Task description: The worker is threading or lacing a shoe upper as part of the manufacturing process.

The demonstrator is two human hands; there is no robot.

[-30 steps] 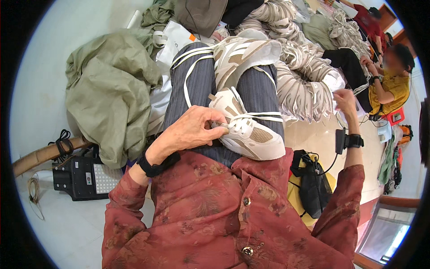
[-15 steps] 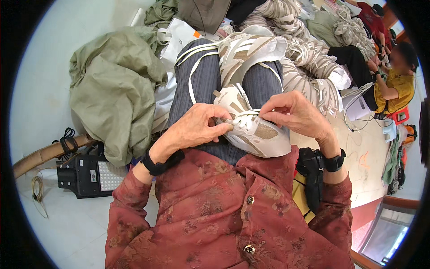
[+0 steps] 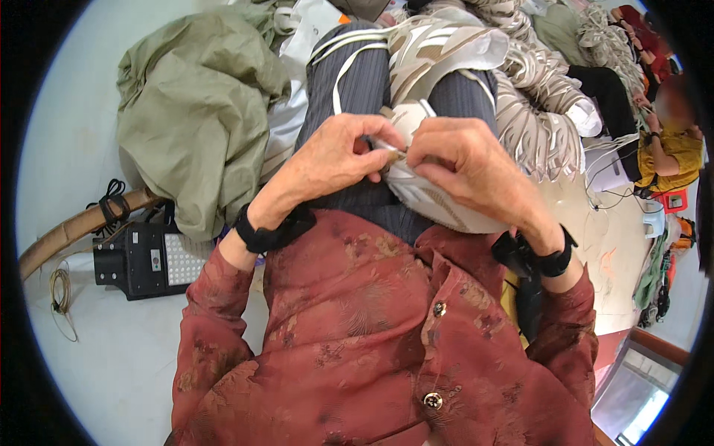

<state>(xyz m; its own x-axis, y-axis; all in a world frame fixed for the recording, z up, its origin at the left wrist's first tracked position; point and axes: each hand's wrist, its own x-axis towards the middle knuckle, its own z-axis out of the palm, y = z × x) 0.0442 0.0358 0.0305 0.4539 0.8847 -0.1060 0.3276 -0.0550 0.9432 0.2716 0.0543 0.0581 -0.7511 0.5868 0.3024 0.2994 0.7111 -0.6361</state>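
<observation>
The white shoe upper (image 3: 428, 197) lies on your lap beneath both hands. Your left hand (image 3: 331, 160) and right hand (image 3: 465, 163) meet knuckles-up, fingertips apparently pinching its edge.

Seen from above, a seated person's left hand (image 3: 335, 160) and right hand (image 3: 468, 167) meet over a white and beige woven shoe upper (image 3: 428, 197) resting on dark pinstriped trousers (image 3: 357, 89); the fingertips of both hands pinch it at one spot; a second beige patterned shoe upper (image 3: 439, 48) lies farther along the legs; a crumpled olive green cloth (image 3: 193, 104) sits to the left on the pale floor (image 3: 111, 357); a black rectangular lamp with a white grid panel (image 3: 145, 260) lies near the left elbow.
</observation>
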